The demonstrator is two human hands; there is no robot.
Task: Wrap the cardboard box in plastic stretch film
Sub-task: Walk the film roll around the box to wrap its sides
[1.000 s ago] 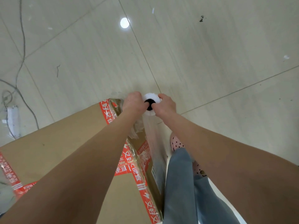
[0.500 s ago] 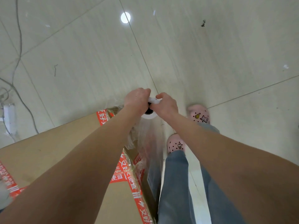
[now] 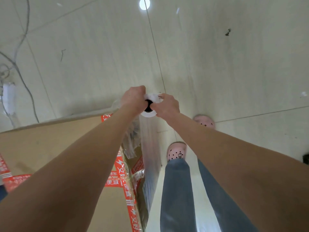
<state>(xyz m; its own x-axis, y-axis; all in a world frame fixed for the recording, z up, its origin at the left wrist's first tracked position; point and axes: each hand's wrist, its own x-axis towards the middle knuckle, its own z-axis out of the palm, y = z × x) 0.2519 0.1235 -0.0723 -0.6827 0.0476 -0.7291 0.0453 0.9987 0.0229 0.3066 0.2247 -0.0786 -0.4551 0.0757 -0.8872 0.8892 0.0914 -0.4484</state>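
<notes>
Both hands meet at the top end of the film roll [image 3: 149,113], which stands upright just off the box's [image 3: 55,144] near corner. The left hand [image 3: 133,99] is closed in a fist-like grip on the roll's rim, on the side towards the box; the right hand [image 3: 167,106] grips the opposite side, its fingers curled over the white edge. Between them the dark hole of the roll's core shows, with a crumpled bit of white film bunched at the rim beyond it.

The box takes up the lower left, its brown top face tilted in this wide view. Red tape [image 3: 127,185] with white print runs along its edge nearest the legs and crosses the top face. Below the roll, a clear sheet of film [image 3: 150,148] hangs down beside the box's side face; whether it touches the cardboard all the way down cannot be told. Wrinkled film [image 3: 132,139] clings at the corner of the box just under the left forearm.

Beside the box, on the side away from it, stand the person's legs in blue jeans [image 3: 177,190], with two pink shoes [image 3: 176,152] on the pale tiled floor [image 3: 217,72]. Past the box's far edge, cables [image 3: 21,74] trail across the floor. A bright round light reflection [image 3: 144,3] lies on the floor well beyond the roll.
</notes>
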